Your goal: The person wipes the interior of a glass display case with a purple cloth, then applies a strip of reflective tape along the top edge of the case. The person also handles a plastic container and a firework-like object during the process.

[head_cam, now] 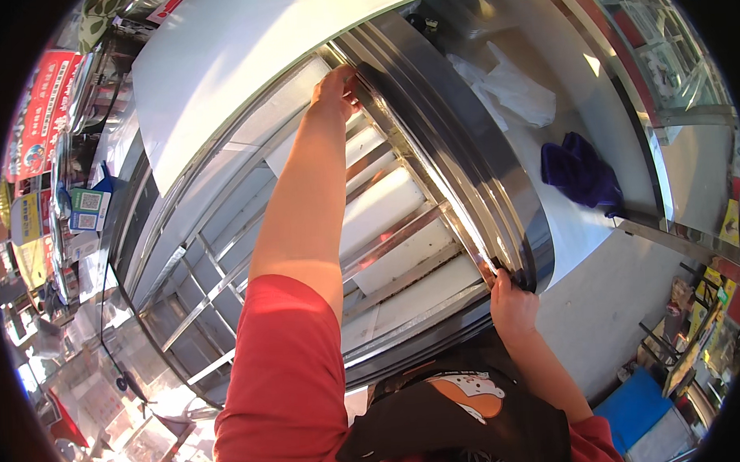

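Note:
A long opening with metal edges lies before me, spanned by several metal crossbars [401, 236] with white panels [384, 200] beneath them. Along its right side runs a long shiny metal strip [427, 159], beside stepped dark metal trim [458, 124]. My left hand [336, 93] reaches to the far end, its fingers curled on the strip there. At the near end, my right hand [514, 304] pinches the strip's edge between thumb and fingers. Whether the strip is loose from the trim I cannot tell. The undersides of both grips are hidden.
On the surface to the right lie a purple cloth [579, 169] and a white plastic bag [518, 91]. A white board [218, 71] stretches across the far left. Signs with printed codes [89, 210] stand at left. A blue object [636, 405] is at lower right.

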### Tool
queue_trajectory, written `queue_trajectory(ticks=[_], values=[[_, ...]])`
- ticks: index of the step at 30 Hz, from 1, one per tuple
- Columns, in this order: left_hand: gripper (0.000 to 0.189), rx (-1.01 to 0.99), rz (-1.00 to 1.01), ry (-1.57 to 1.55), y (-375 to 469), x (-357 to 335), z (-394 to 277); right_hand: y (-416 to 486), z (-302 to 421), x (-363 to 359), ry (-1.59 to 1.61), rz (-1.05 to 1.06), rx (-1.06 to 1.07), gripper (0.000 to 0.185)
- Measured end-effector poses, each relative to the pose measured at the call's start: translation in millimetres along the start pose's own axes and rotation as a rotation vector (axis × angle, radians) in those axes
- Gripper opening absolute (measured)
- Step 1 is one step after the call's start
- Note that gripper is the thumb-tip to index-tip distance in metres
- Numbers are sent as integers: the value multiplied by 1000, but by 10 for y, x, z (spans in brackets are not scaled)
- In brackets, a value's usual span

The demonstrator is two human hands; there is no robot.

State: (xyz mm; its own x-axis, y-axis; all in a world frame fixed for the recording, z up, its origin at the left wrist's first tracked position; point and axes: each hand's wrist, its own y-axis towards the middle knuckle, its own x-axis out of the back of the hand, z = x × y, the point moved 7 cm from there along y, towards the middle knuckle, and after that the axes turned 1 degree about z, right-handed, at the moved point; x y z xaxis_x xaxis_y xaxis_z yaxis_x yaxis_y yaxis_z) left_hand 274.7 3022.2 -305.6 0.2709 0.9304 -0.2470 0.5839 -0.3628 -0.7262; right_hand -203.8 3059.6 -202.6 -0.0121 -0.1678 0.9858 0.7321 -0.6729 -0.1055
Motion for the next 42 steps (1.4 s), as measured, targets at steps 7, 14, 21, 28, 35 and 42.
queue_trajectory(ticks=[7,14,21,28,35,42], values=[[15,-48,97,-55,386,37,21,77,29,64,73,-105,55,12],[19,-151,166,-187,417,-21,-44,67,63,43,-34,-17,126,12],[22,-285,51,-293,400,-35,-139,15,27,-10,-88,120,102,23],[21,-224,45,-374,701,-46,-268,13,6,19,-44,130,59,22],[6,55,186,-295,717,-26,-385,-20,-1,-6,-92,182,58,28],[11,-187,188,-207,774,-51,-433,-21,-16,-32,-99,170,41,25]])
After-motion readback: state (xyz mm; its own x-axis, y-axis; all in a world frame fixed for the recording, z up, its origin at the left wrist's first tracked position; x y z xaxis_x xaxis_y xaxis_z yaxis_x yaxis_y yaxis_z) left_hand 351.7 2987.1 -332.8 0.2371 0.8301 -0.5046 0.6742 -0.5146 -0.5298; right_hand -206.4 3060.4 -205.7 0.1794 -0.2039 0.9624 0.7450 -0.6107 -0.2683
